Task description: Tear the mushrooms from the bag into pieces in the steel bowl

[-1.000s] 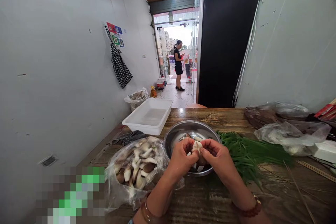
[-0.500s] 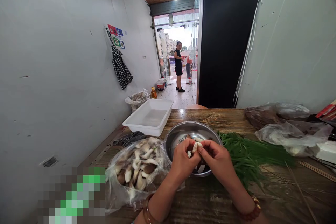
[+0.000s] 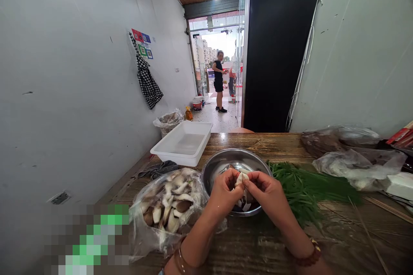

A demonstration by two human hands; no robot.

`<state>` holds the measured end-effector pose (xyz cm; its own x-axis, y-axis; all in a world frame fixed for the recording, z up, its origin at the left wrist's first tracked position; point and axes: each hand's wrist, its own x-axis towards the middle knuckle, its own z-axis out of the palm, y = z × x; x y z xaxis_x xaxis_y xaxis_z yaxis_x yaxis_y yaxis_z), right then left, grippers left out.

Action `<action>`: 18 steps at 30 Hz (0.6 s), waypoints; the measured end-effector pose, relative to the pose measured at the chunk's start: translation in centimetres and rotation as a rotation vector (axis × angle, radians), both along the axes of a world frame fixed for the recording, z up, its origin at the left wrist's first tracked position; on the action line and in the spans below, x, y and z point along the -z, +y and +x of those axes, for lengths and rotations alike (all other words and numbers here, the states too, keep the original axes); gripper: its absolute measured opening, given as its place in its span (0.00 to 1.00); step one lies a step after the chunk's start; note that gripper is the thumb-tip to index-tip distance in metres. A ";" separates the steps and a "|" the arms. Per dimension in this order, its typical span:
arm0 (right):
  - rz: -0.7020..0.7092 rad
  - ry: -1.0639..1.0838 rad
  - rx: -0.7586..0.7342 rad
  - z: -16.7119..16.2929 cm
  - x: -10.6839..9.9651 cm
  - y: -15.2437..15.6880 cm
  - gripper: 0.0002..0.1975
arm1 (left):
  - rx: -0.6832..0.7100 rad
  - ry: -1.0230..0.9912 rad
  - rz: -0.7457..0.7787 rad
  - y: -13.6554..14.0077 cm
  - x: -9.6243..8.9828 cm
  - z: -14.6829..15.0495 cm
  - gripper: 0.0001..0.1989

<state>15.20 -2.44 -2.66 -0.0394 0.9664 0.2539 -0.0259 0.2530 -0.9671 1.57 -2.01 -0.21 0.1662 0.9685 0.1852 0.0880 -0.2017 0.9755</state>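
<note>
Over a steel bowl [image 3: 213, 167], my left hand [image 3: 226, 189] and my right hand [image 3: 266, 189] meet, both closed on one pale mushroom piece [image 3: 241, 178]. The thumbs and forefingers pinch it from either side. Torn mushroom pieces lie in the bowl beneath, partly hidden by my hands. Left of the bowl, a clear plastic bag [image 3: 140, 234] lies open, full of mushrooms [image 3: 172, 202] with white stems and brown caps. Long green leaves [image 3: 300, 189], which look like chives, are spread on the right, close to my right hand.
A white plastic tub [image 3: 183, 139] stands behind the bag, with a dark cloth [image 3: 159, 169] before it. Plastic bags [image 3: 359, 165] and thin sticks [image 3: 389, 209] lie at the right of the wooden table [image 3: 251, 142]. Beyond, a person [image 3: 219, 79] stands by the doorway.
My hands stay over the bowl, still pinching the mushroom piece. The piece has turned slightly between my fingers, and my left hand has shifted a little.
</note>
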 end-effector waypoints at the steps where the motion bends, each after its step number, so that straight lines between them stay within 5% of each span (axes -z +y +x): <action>1: -0.011 0.018 0.001 0.0 0.0 0.0 0.14 | 0.001 0.001 0.005 0.1 0.1 0.0 0.05; 18: -0.018 0.000 0.008 -0.1 -0.3 -0.3 0.17 | -0.009 0.087 0.066 0.3 0.4 -0.1 0.04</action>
